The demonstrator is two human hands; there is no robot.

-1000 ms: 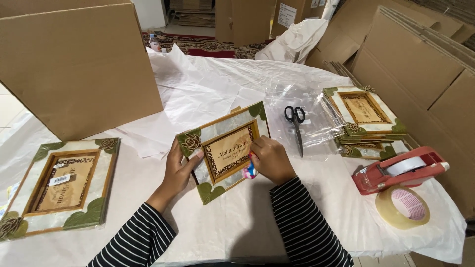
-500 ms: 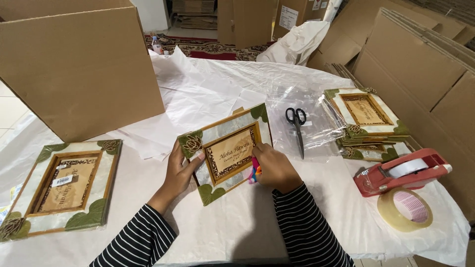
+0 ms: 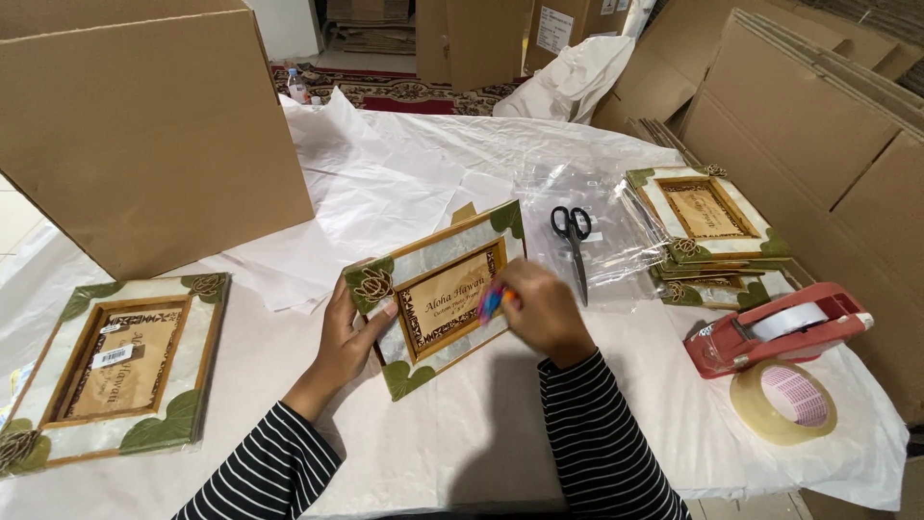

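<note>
A decorated picture frame (image 3: 438,289) with green leaf corners and a wooden inner border stands tilted on the white-covered table (image 3: 433,453). My left hand (image 3: 346,332) grips its left edge, thumb on the front. My right hand (image 3: 544,310) rests against the frame's right side, fingers closed on a small blue and orange object (image 3: 492,302) pressed to the frame's face; I cannot tell what that object is.
A second similar frame (image 3: 111,371) lies flat at the left. A stack of frames (image 3: 707,226) sits at the right, with black scissors (image 3: 575,241) on clear plastic wrap beside it. A red tape dispenser (image 3: 775,327) and tape roll (image 3: 784,400) lie right. A large cardboard box (image 3: 144,125) stands behind.
My right hand has shifted slightly up the frame's right side with the small coloured object. The frame has tilted a little more upright. My left hand keeps its grip.
</note>
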